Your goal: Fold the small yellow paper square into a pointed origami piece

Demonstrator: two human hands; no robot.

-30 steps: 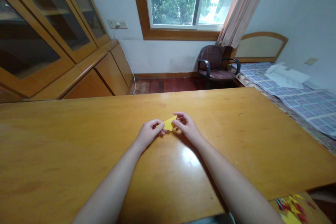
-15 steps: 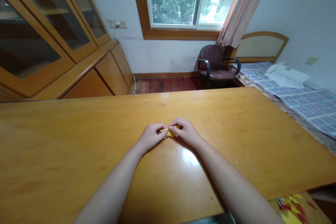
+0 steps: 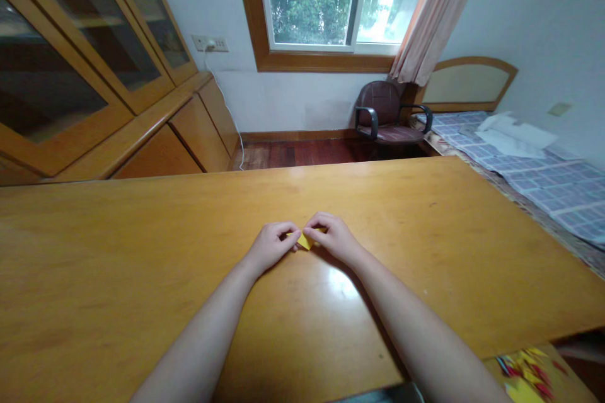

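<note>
A small piece of yellow paper (image 3: 306,242) is held between my two hands, just above or on the wooden table (image 3: 142,252). My left hand (image 3: 275,242) pinches its left side between thumb and fingers. On the other side, my right hand (image 3: 333,234) grips it the same way, thumb and forefinger closed. One pointed corner of the paper hangs toward me between the hands. The fingers cover the rest, so its full shape and any folds are hidden.
At the lower right, a lower surface holds yellow and red paper pieces (image 3: 527,374). Beyond the table stand a dark red armchair (image 3: 382,110) and a bed (image 3: 543,170) with a checked sheet. A glass-fronted cabinet (image 3: 161,151) lines the left wall.
My hands stay almost in place. Between them the yellow paper has turned slightly, and more of its pointed corner shows toward me.
</note>
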